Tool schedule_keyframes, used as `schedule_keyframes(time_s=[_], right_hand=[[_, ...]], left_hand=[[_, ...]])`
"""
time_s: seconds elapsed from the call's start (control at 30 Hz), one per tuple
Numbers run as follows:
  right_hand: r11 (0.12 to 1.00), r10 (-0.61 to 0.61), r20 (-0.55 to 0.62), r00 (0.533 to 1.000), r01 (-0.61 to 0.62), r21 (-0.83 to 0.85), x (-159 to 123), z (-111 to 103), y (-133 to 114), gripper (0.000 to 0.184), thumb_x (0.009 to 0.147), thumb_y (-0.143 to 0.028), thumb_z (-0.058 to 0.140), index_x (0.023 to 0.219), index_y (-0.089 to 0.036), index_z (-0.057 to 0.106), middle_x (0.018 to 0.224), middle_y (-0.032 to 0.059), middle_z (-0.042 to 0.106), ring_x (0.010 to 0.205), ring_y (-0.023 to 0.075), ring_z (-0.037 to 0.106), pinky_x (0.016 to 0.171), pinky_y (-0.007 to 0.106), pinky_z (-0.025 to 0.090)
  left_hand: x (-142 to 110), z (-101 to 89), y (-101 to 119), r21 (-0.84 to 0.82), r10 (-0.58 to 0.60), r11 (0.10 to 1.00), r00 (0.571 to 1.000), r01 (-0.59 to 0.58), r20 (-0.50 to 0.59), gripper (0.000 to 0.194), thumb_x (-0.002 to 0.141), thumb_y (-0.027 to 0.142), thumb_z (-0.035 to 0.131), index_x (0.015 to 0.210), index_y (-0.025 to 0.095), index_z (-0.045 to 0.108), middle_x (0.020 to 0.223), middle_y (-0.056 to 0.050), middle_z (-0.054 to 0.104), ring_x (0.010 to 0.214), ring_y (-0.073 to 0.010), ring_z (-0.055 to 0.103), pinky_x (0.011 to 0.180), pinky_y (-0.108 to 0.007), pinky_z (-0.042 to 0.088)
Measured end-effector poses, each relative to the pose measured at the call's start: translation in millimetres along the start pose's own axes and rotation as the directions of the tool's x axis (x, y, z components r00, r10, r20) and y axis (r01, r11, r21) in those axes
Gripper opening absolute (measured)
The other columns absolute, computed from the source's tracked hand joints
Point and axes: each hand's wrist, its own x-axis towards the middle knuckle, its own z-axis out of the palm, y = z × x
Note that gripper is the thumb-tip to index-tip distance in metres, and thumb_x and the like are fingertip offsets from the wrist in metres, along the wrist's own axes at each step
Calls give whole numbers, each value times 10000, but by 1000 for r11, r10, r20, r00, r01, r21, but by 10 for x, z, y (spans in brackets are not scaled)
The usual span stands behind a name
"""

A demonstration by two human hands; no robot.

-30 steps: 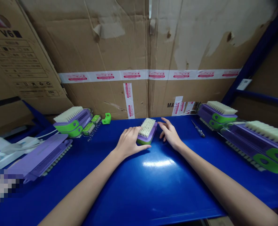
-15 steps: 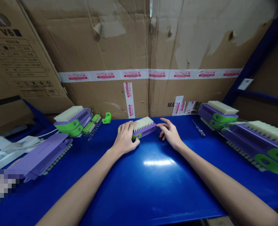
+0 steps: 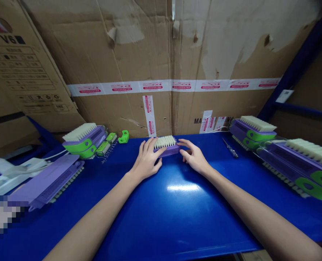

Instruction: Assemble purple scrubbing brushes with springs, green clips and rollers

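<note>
A small purple brush (image 3: pixel 169 149) with cream bristles facing up lies on the blue table near the cardboard. My left hand (image 3: pixel 147 159) is closed around its left end, fingers over the far side and thumb at the front, covering the green part there. By the brush's right end is my right hand (image 3: pixel 192 155), its fingers apart and bent; the fingertips are at or very close to the purple end, and I cannot tell whether they press on it.
Purple-green brushes (image 3: pixel 81 139) stand at the left beside small green parts (image 3: pixel 104 148), a green bracket (image 3: pixel 123 136) and a purple brush body (image 3: pixel 56 181). A white power strip (image 3: pixel 21 174) lies far left. Rightward are a screwdriver (image 3: pixel 231 148) and more brushes (image 3: pixel 299 163). Cardboard (image 3: pixel 122 65) walls the back.
The brush has turned slightly so that it sits straighter along the table. My left thumb and finger have shifted onto its front, and my right hand has moved a little left against its end.
</note>
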Motion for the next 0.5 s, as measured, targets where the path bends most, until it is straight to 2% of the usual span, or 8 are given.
schedule_keyframes(time_s=[0.13, 0.5], right_hand=[[1000, 2, 16, 1000, -2, 5, -6, -2, -9, 479, 788, -275, 499, 1262, -206, 475, 1251, 107, 582, 488, 70, 518, 465, 258, 476], [999, -33, -13, 999, 33, -19, -11, 14, -11, 500, 777, -247, 493, 1273, -200, 449, 1188, 99, 587, 542, 84, 540, 479, 247, 461]], left_hand=[[-1, 22, -27, -22, -15, 1000, 999, 16, 52, 489, 827, 245, 502, 1315, 235, 480, 1405, -153, 355, 1293, -336, 327, 996, -515, 361], [14, 5, -12, 6, 7, 1000, 999, -8, 45, 512, 838, 240, 482, 1346, 190, 438, 1369, -160, 416, 1280, -314, 348, 998, -480, 372]])
